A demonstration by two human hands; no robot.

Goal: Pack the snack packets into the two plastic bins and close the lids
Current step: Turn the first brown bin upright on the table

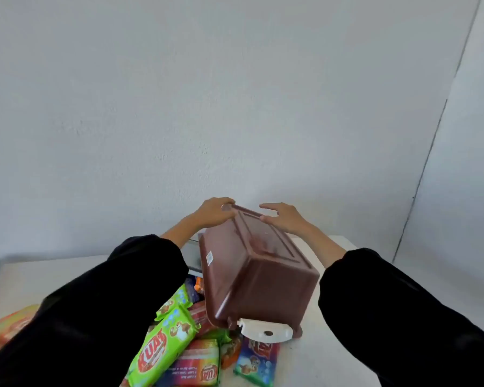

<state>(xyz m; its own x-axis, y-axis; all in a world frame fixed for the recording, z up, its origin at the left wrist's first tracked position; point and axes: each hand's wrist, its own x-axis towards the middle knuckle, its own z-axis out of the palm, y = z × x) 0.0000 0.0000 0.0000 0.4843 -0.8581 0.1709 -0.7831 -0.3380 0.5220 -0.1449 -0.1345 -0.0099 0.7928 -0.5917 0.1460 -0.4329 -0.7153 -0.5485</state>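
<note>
A brown plastic bin (252, 272) is tipped upside down over the table, its base facing up and its rim with a white latch (266, 332) pointing toward me. My left hand (214, 212) grips the far left edge of the base with curled fingers. My right hand (284, 217) lies on the far right of the base, fingers mostly straight. Several snack packets lie under and in front of the bin: a green one (162, 350), a pink-orange one (196, 367) and a blue one (259, 363).
The white table (319, 356) stands against a plain grey wall. More packets (9, 328) lie at the left edge behind my black sleeve. A clear flat piece, perhaps a lid (190, 254), sits behind the bin. A second bin is not in sight.
</note>
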